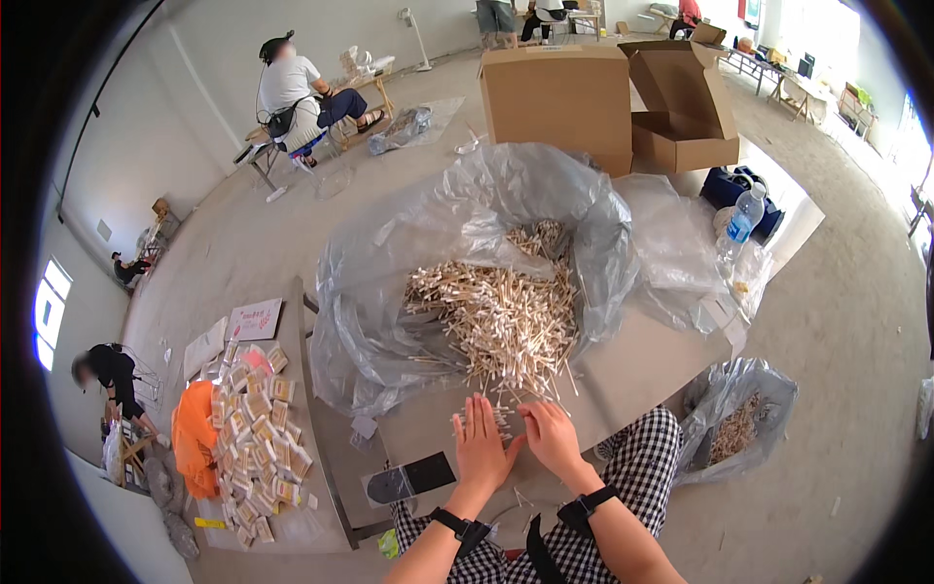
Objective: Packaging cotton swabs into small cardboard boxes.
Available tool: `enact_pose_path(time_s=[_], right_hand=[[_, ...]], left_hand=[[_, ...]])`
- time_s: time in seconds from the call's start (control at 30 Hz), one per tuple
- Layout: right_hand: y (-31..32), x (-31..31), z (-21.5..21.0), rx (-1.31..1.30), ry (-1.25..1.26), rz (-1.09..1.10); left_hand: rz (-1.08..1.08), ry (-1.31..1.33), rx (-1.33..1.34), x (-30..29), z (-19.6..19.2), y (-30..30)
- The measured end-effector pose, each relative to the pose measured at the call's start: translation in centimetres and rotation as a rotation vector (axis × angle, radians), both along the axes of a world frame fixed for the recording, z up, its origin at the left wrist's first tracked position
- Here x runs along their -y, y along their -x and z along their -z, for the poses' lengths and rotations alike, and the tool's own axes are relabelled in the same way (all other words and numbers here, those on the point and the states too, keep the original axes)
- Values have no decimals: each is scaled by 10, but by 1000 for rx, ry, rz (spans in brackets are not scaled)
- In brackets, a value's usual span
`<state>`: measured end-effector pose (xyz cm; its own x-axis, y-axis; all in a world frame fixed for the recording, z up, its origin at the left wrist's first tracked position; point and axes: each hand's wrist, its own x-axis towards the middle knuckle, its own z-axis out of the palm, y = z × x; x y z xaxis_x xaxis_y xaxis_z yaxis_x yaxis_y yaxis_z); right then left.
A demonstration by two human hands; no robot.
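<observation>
A big clear plastic bag [389, 292] lies open on the table [642, 360] and spills a heap of thin wooden sticks with white tips [501, 321]. My left hand [479, 446] lies flat, fingers together, on the table beside a small bunch of sticks [501, 417] at the heap's near edge. My right hand [550, 436] rests just right of it, fingers curled over those sticks. Whether either hand grips any stick is not visible. Both wrists wear black straps.
A low side table [292, 526] at left carries several small packets [255, 428] and an orange cloth [195, 438]. Cardboard boxes [603, 92] and a water bottle [744, 216] stand at the back. Another bag of sticks [739, 423] sits on the floor at right. People work further off.
</observation>
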<state>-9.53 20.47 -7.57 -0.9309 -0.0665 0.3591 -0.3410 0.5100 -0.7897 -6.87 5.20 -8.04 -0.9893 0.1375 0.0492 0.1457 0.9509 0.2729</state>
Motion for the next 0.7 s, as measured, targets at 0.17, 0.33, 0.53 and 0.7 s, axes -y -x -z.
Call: enact_pose_path(time_s=[0.17,0.33,0.53,0.7], right_hand=[[6,1,-1,37,8,-10],[10,2,-2,23,-16,0],[10,2,-1,-7,-34,10],[7,5,-1,-6,-71,10]], left_hand=[[23,70,-28,2,-2,-3],[11,22,5,2,-11,-15],[41,56,-51,0,4,-30],[-11,52,-36,0,5,-25]])
